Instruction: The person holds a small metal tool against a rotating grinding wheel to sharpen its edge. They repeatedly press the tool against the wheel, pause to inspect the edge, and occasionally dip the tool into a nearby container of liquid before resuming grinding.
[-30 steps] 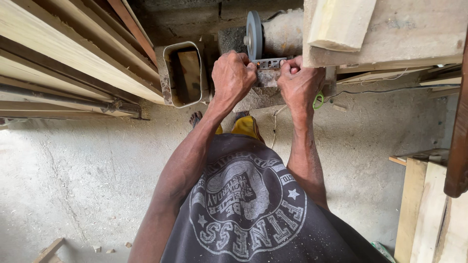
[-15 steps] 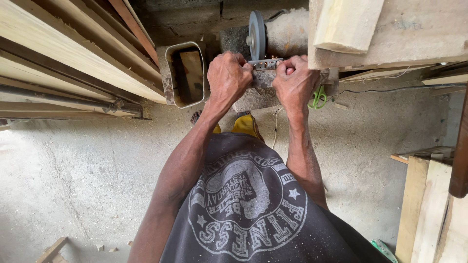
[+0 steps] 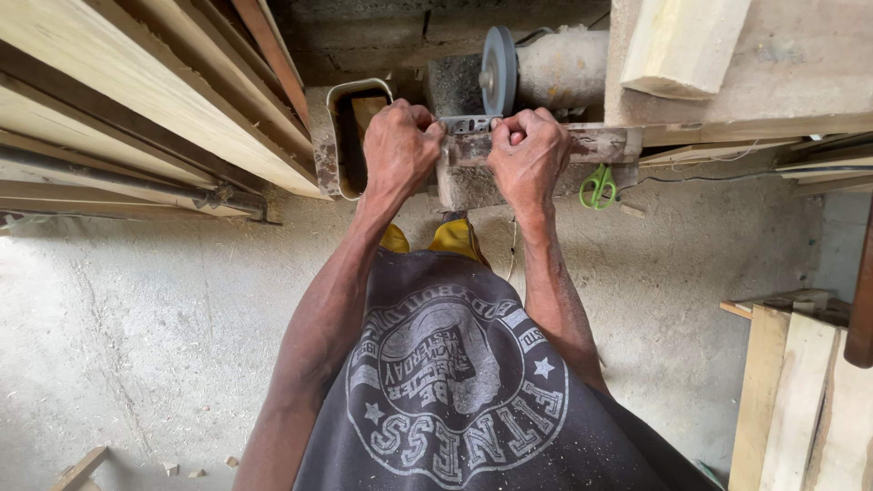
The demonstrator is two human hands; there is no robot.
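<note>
A long flat metal blade (image 3: 587, 145) lies across a bench grinder, its edge against the grey grinding wheel (image 3: 497, 69). My left hand (image 3: 397, 150) grips the blade's left part, just left of the wheel. My right hand (image 3: 527, 159) grips the same blade right of the wheel, knuckles up. The dusty motor housing (image 3: 559, 68) sits behind the wheel to the right. The blade's left end is hidden under my left hand.
A rusty rectangular tin (image 3: 344, 136) with dark liquid stands left of the grinder. Stacked wooden planks (image 3: 136, 100) run along the left. Green-handled scissors (image 3: 597, 185) hang under the bench. More boards (image 3: 800, 400) lean at the right. Sawdust covers the concrete floor (image 3: 136, 327).
Both hands and the blade have shifted slightly right along the wheel, then back toward the left. The grip is unchanged.
</note>
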